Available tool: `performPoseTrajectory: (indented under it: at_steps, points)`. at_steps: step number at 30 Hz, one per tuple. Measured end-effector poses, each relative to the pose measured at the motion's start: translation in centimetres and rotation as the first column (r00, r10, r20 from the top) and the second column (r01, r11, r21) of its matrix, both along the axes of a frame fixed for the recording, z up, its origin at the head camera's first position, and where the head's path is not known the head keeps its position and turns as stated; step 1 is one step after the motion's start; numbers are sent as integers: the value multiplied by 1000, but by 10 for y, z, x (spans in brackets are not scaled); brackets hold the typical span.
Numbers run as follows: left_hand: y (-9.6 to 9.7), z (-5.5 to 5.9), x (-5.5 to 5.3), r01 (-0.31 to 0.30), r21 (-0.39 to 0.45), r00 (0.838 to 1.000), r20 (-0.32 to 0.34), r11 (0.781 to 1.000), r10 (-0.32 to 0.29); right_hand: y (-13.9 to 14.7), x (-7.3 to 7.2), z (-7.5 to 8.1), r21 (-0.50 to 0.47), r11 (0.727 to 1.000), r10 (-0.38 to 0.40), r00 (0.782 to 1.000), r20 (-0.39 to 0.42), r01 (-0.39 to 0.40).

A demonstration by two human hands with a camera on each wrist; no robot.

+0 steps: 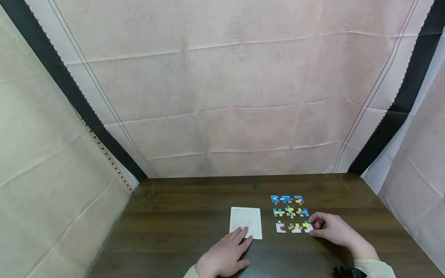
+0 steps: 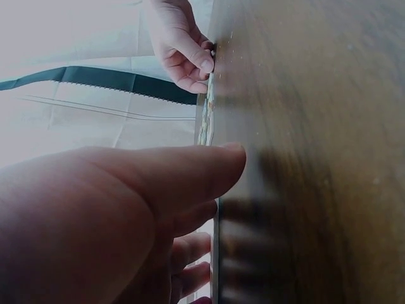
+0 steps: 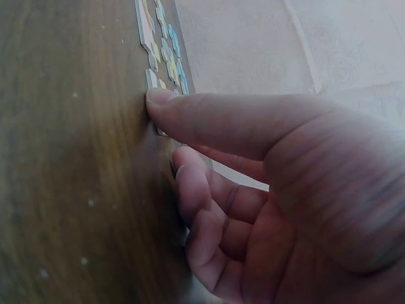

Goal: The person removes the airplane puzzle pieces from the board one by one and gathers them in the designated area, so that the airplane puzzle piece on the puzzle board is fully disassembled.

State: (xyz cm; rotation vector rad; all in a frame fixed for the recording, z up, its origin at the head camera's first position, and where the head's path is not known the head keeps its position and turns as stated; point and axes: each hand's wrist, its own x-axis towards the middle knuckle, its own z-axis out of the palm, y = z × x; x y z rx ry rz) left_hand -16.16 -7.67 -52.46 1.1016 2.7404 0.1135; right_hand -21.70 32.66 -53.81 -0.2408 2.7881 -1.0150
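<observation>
Several jigsaw puzzle pieces (image 1: pixel 290 211) lie apart in three rows on the brown table, printed blue, yellow and white. At the lower right corner of these rows my right hand (image 1: pixel 330 229) pinches the edge of a white and yellow puzzle piece (image 1: pixel 308 227) between thumb and forefinger. Its thumb (image 3: pixel 209 120) covers part of that piece in the right wrist view, and the other fingers curl inward. To the left, a white square puzzle frame (image 1: pixel 245 216) lies flat. My left hand (image 1: pixel 227 253) rests its spread, straight fingers on the frame's near edge.
The dark brown wooden table (image 1: pixel 174 216) has rounded far corners. A pale cloth curtain (image 1: pixel 222 96) with dark bands rises behind it and on both sides. A black strap or device (image 1: pixel 347 272) sits at the right wrist.
</observation>
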Motion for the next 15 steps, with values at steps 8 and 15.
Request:
performPoseTrajectory:
  at_steps: [8,15]
  points:
    - [1,1,0,-4,4,1000,15,1000,4,1,0,-1,-1,1000,5,1000,-5,-5]
    - [3,0,2,-9,3,1000,6,1000,9,1,1,-2,6,1000,-11,1000,11,11]
